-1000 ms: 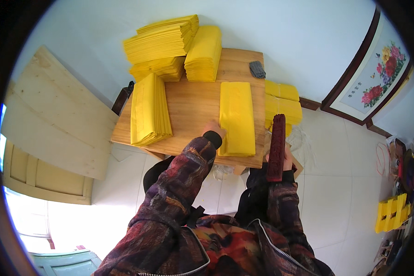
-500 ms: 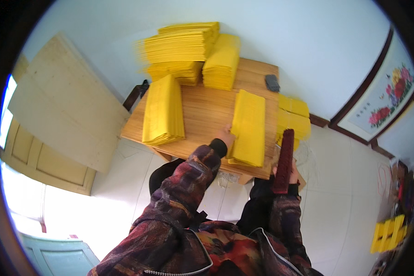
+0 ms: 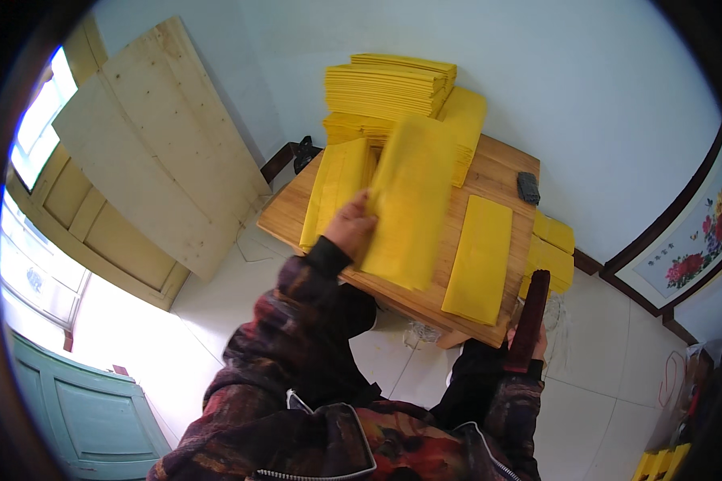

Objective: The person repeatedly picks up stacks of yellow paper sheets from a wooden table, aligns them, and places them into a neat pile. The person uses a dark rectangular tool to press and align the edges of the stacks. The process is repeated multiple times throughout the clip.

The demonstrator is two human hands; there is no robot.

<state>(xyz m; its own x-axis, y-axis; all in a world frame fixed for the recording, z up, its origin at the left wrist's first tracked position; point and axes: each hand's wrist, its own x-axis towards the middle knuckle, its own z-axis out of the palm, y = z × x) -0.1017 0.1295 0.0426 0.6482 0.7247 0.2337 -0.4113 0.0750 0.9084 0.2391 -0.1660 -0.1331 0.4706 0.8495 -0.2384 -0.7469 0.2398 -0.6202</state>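
My left hand [image 3: 350, 227] holds a sheaf of yellow paper sheets [image 3: 409, 200] lifted above the wooden table [image 3: 489, 164]. A flat stack of yellow paper [image 3: 480, 258] lies on the table's right side. Another yellow pile [image 3: 335, 192] lies on the left of the table, just beyond my left hand. My right hand [image 3: 529, 341] grips a dark red block-shaped tool [image 3: 529, 319] upright beside the table's near right corner. Tall stacks of yellow paper [image 3: 389, 92] rise at the far end of the table.
A small dark grey object [image 3: 528, 187] lies near the table's right edge. More yellow paper [image 3: 550, 252] sits low beside the table on the right. A large wooden board [image 3: 148, 152] leans at the left. A framed flower picture [image 3: 686, 252] stands against the wall at right.
My left hand has picked a sheaf of yellow sheets up off the right stack and carried it left and up. The view has swung to the left. My right hand keeps the red tool.
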